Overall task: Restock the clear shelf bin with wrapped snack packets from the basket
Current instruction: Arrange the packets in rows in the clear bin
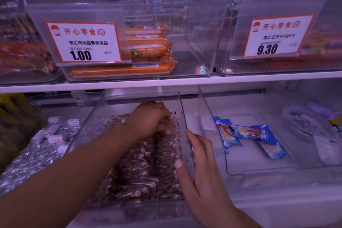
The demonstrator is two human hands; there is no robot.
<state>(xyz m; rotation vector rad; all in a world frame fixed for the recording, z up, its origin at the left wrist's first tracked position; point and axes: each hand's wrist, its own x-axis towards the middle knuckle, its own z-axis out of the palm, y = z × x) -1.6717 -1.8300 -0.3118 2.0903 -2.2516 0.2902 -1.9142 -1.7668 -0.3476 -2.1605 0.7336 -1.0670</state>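
Packets (140, 164) in brown wrap filling the clear bin (180, 114) on the lower shelf, left hand (149, 118) deep at its far end, fingers curled on a few to seat them, right hand (201, 168) flat, fingers straight, bracing the right wall.

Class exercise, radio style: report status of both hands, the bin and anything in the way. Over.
Left hand deep in clear plastic shelf bin, grip on brown wrapped snack packets. Right hand flat on bin's right wall. Bin nearly full. Nothing blocking. Over.
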